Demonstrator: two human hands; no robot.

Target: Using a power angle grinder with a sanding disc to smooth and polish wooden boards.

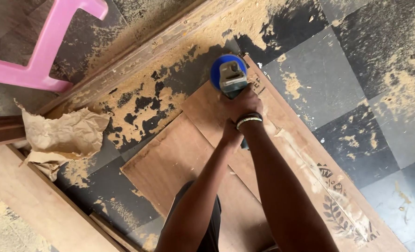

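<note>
We see a handheld power sander (229, 77) with a round blue disc sitting at the far corner of a plywood sheet (203, 161), where that sheet meets a longer board (310, 158); the tool's grey body points back toward us. The right hand (245, 103) is clenched around the sander's body from above, a beaded bracelet (248, 120) on its wrist; the left hand (231, 135) sits just behind and beneath it, wrapped around the rear of the tool's grip, though its fingers are mostly hidden by the right forearm. The plywood sheet lies flat on a dark tiled floor (342, 79) strewn with sawdust (137, 88); the longer board runs diagonally along its right edge, with a dark wreath stamp (335, 205) near its close end. To the left we see crumpled brown paper (63, 133) beside another plank (39, 205); a pink plastic stool (46, 44) stands at the far left, well apart from the sander.
</note>
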